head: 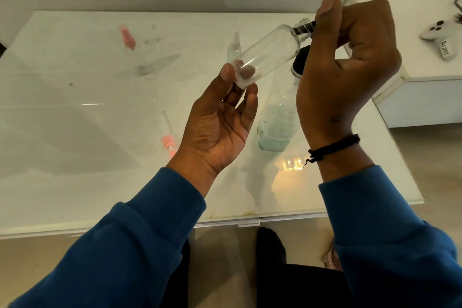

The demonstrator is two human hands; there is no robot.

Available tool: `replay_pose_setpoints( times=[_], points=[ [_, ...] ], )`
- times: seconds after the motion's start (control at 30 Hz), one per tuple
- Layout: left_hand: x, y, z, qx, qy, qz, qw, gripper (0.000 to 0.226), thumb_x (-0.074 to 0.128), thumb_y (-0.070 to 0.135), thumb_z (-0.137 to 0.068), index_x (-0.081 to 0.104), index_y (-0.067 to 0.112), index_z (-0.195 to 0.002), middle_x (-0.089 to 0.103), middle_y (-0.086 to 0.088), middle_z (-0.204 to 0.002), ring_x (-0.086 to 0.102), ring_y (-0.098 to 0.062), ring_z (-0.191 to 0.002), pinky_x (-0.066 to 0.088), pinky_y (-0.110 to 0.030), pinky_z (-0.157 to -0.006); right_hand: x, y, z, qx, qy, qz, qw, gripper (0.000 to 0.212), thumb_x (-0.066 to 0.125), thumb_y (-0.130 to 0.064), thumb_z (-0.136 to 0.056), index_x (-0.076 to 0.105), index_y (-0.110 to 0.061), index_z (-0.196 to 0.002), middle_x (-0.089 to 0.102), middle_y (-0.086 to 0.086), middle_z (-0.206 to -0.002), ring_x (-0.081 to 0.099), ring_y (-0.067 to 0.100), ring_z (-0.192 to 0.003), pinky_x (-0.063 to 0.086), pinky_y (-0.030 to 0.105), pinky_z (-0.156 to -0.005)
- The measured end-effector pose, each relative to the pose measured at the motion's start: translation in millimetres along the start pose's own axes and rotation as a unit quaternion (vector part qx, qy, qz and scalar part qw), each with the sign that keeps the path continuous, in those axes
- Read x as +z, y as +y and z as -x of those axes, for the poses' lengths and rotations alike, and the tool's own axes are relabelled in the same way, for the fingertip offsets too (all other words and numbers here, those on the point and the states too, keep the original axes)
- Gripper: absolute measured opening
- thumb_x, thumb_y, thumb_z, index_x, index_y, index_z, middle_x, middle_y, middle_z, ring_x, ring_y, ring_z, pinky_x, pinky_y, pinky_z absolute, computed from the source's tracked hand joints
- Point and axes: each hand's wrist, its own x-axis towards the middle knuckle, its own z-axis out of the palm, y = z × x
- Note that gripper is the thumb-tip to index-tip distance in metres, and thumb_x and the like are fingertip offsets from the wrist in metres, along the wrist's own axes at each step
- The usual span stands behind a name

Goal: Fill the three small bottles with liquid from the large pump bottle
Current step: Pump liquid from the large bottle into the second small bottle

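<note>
We pinch the base of the small clear bottle with our left hand, tilted in the air above the bench. Our right hand grips a black part at its neck. We keep the mouth aligned. The large pump bottle stands just below; pink-capped bottle and loose pink pump lie clear.

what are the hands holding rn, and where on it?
Left hand pinches the clear small bottle at its base; right hand grips the black cap at its neck.
</note>
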Motion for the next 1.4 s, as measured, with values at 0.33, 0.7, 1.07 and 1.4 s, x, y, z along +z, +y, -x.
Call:
replay_pose_setpoints(
  times=[0.33,0.7,1.07,1.4],
  points=[
    [2,0,1,0.009,0.018,0.014,1.0,0.072,0.09,0.022,-0.053,0.064,0.008,-0.119,0.07,-0.01,-0.102,0.068,-0.018,-0.077,0.059,-0.025,-0.06,1,-2,1,-0.004,0.002,0.008,1.0,0.036,0.063,-0.009,-0.096,0.058,0.0,-0.062,0.057,0.012,-0.062,0.046,0.021,-0.062,0.039,0.033,-0.059],
    [8,-2,1,0.001,0.032,0.015,0.999,0.056,0.086,0.026,-0.054,0.069,0.007,-0.104,0.071,-0.008,-0.096,0.068,-0.015,-0.073,0.059,-0.023,-0.058,1,0,-1,-0.007,0.014,0.026,1.0,0.037,0.063,-0.011,-0.096,0.059,0.001,-0.061,0.058,0.014,-0.06,0.047,0.023,-0.06,0.039,0.026,-0.072],
    [10,-3,1,-0.001,0.052,0.011,0.999,0.046,0.078,0.03,-0.063,0.069,0.008,-0.102,0.069,-0.005,-0.093,0.065,-0.013,-0.07,0.058,-0.021,-0.058,2,-3,2,-0.009,0.019,0.024,1.0,0.036,0.063,-0.011,-0.095,0.057,-0.001,-0.061,0.055,0.01,-0.06,0.041,0.014,-0.066,0.039,0.026,-0.073],
    [12,-2,3,-0.001,0.046,0.014,0.999,0.048,0.079,0.029,-0.062,0.069,0.007,-0.104,0.071,-0.007,-0.093,0.066,-0.014,-0.069,0.059,-0.022,-0.059,1,1,0,-0.02,0.012,0.049,0.999,0.037,0.064,-0.012,-0.097,0.058,-0.001,-0.062,0.058,0.011,-0.062,0.049,0.03,-0.061,0.036,0.021,-0.076]
  ],
)
